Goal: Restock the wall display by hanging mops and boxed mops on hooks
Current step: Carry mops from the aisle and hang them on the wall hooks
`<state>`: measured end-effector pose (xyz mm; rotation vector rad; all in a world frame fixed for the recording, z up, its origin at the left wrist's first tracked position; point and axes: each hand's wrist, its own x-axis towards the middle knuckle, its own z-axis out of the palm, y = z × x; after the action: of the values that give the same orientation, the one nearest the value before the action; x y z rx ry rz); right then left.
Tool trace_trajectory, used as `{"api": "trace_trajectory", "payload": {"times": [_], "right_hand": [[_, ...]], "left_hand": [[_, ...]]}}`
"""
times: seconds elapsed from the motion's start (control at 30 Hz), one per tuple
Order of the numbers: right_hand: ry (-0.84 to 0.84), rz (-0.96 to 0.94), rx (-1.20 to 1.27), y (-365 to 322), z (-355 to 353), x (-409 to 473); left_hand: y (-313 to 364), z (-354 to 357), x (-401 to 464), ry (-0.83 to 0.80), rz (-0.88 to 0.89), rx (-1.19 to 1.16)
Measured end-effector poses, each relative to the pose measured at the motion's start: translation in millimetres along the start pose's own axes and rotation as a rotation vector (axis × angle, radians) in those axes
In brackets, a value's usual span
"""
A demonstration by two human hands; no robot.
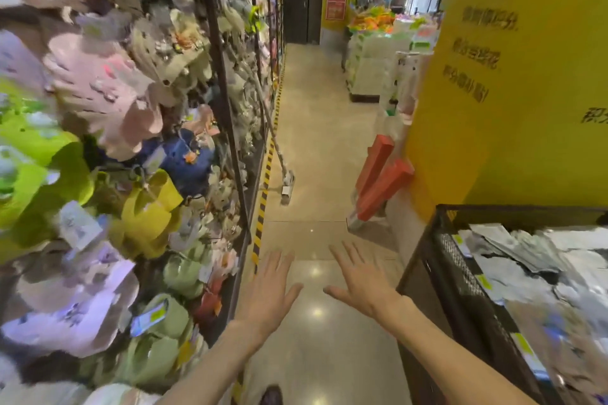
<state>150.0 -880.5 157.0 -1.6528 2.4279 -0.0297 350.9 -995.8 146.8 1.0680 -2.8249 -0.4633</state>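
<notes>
A flat mop leans against the left wall display, its white head resting on the floor ahead of me. Two long red boxes lean against the yellow pillar on the right. My left hand and my right hand are stretched out in front of me over the aisle floor, palms down, fingers spread, holding nothing. Both are well short of the mop and the boxes.
The left wall display is packed with hanging soft goods, blurred. A black mesh bin of packaged goods stands at the right. A yellow-black floor stripe runs along the display. Stacked goods stand farther down the aisle.
</notes>
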Motion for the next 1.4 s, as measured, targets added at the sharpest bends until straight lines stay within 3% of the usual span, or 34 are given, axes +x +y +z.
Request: {"api": "trace_trajectory", "payload": {"times": [0.13,0.3,0.63,1.0,1.4], "right_hand": [[-0.007,0.012,-0.019,28.0,-9.2,114.4],[0.005,0.052,-0.011,59.6,-48.2,245.0],[-0.025,0.137,0.009,143.2,-84.4,489.5],[-0.036,0.048,0.032,262.9,-139.4,798.2],[-0.056,-0.175,-0.024,292.0,-189.9,1096.0]], "left_hand": [[-38.9,10.4,129.0,0.039,0.043,0.071],[-62.8,-15.4,285.0,-0.025,0.061,0.040],[-100.7,-31.7,543.0,-0.031,0.089,0.038],[-138.9,-40.8,848.7,0.021,-0.041,0.016],[-234.6,-56.3,1095.0,0.114,-0.290,-0.062]]}}
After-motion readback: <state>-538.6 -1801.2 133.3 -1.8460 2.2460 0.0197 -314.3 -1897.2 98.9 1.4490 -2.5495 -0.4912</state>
